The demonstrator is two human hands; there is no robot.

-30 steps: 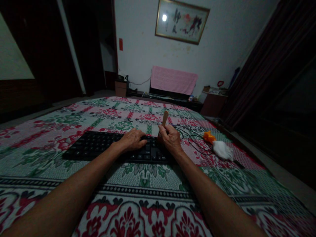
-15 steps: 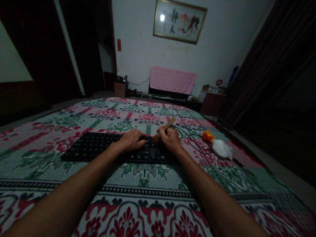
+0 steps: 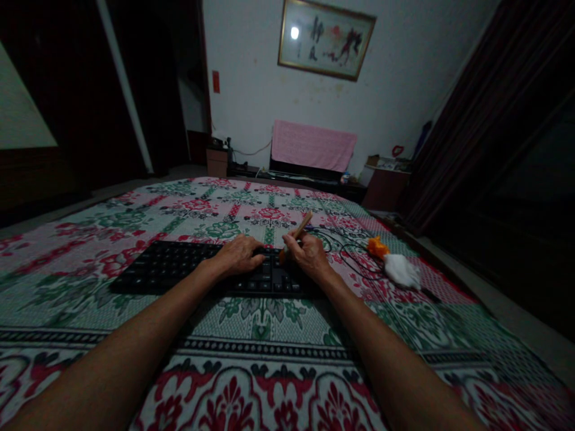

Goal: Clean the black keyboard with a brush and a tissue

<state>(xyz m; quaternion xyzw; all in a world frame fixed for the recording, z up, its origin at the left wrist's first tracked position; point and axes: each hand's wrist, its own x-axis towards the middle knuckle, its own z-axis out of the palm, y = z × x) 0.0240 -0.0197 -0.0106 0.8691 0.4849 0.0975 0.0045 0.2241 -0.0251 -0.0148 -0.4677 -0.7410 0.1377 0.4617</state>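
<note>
A black computer keyboard (image 3: 166,266) lies on a patterned bedspread in front of me. My left hand (image 3: 240,254) presses down on it right of centre, fingers bent over toward the far edge and thumb apart on the keys, holding it in place. Pinched in my right hand (image 3: 308,254) is a small brush (image 3: 302,226) with a flat wooden handle that tilts up to the right. Its brown bristles (image 3: 283,256) touch the keys near the keyboard's right end. My right hand and wrist hide part of that end.
Black cable (image 3: 354,272) loops on the bedspread (image 3: 251,353) to the right. Beside it lie an orange crumpled piece (image 3: 378,246) and a white bundle (image 3: 402,270). Beyond the bed, a pink cloth (image 3: 312,146) covers a screen-like object by the wall.
The brush has shifted slightly left and toward me over the keys, and its handle tilts a bit differently. My left hand and the keyboard stay nearly in place.
</note>
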